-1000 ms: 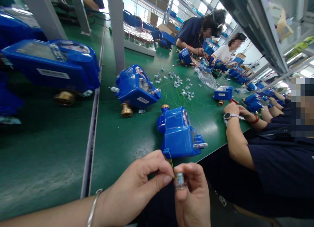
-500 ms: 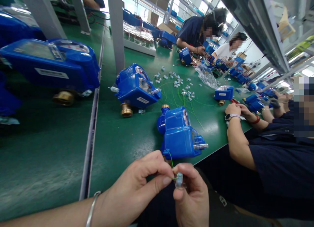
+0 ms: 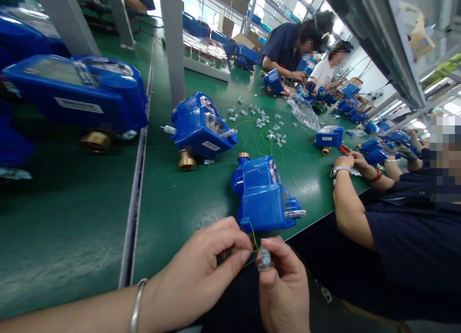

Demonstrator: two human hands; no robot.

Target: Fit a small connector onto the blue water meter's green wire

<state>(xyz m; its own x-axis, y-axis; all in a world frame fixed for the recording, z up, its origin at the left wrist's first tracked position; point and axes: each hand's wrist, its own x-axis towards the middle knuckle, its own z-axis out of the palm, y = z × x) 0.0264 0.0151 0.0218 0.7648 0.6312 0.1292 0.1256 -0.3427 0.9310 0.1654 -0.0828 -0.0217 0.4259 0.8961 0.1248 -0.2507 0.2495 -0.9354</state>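
My right hand (image 3: 286, 287) grips a small clear and pale-blue plastic seal (image 3: 265, 259) between thumb and fingers. My left hand (image 3: 209, 265), with a bangle at the wrist, pinches a thin green sealing wire (image 3: 254, 234) just beside the seal. That wire runs from the lower edge of a blue water meter (image 3: 264, 205), which lies on the green bench right beyond my hands. A clear seal (image 3: 295, 214) sticks out from the meter's right end. Whether the wire passes through the held seal is hidden by my fingers.
Another blue water meter (image 3: 201, 126) stands behind, and a larger-looking one (image 3: 75, 95) at left. Loose seals (image 3: 261, 119) and green wires lie mid-bench. A metal strip (image 3: 139, 179) crosses the bench; a grey post (image 3: 173, 44) rises from it. A co-worker's arms (image 3: 347, 193) are at right.
My fingers have drawn slightly apart: the left hand sits a little further from the seal, and more wire shows between them. The seal has tilted in my right hand.
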